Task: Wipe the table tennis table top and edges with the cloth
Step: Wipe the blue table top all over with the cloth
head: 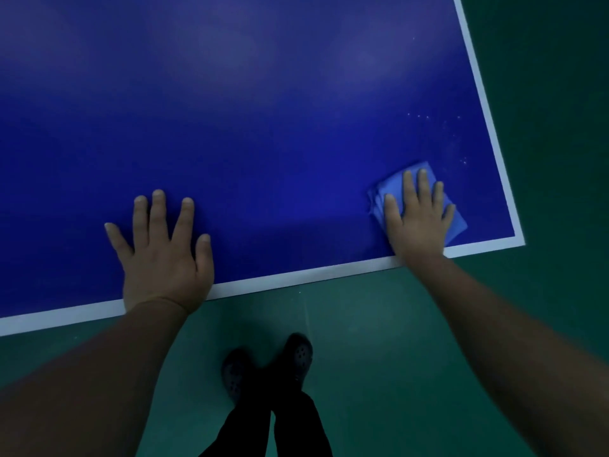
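Right hand (pixel 416 222) presses cloth (pixel 456 222), seemingly folded; left hand (pixel 163 255) flat on table (pixel 263 110).

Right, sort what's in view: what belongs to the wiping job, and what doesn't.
Belongs to the job:
blue cloth under the flat right hand
table tennis table, with its white edge line
left hand, resting flat on the table

Not part of it:
green floor
dark clogs
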A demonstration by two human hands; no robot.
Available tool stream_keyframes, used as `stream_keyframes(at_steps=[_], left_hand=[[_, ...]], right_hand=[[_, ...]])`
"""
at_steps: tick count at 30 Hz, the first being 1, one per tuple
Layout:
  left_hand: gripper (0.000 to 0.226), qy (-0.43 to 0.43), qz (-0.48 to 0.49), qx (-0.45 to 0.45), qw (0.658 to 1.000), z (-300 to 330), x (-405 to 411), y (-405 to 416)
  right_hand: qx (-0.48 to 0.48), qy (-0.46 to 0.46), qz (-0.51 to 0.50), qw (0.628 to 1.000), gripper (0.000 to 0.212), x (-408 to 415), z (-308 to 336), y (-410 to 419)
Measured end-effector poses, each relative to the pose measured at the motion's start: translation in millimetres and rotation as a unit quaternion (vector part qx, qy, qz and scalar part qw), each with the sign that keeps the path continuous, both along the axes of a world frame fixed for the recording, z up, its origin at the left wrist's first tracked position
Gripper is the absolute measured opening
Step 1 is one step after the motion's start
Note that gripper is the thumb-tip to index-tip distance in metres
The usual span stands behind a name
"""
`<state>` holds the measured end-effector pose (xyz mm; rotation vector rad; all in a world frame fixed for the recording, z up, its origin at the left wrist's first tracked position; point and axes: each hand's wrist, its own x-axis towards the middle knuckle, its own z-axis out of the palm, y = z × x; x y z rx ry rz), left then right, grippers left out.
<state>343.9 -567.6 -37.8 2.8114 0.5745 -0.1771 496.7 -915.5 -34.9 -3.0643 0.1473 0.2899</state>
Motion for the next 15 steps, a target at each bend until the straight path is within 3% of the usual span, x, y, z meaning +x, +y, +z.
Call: stream_keyframes(at_steps=[2, 4, 6, 8, 10, 15], left_hand=[[0.068, 0.002, -0.003, -0.003, 1.000, 0.5, 0.6, 0.4], [0.069, 0.002, -0.002, -0.005, 1.000, 1.2, 0.3, 0.1], [0.070, 0.005, -0.003, 0.000, 1.000, 2.3, -0.1, -0.3], [0.071, 0.007, -0.005, 0.003, 1.000, 2.5, 0.6, -0.2], [0.071, 0.007, -0.006, 0.006, 1.000, 2.2, 0.7, -0.3], [0.070, -0.005, -0.008, 0.015, 1.000, 2.1, 0.6, -2.0]], right_hand=[[0.017, -0.020, -0.127, 0.992, 0.066, 4.6, 0.1, 36.0], [0.028, -0.046, -0.131, 0.990, 0.063, -9.9, -6.2, 90.4], [0.053, -0.089, 0.024, 0.994, 0.062, -41.3, -9.9, 137.5], [0.046, -0.063, 0.229, 0.970, 0.062, -65.7, -9.5, 142.6], [0.049, -0.039, 0.299, 0.952, 0.064, -56.5, -8.7, 104.2], [-0.006, 0.009, 0.034, 0.999, 0.068, -10.1, 2.0, -8.9]])
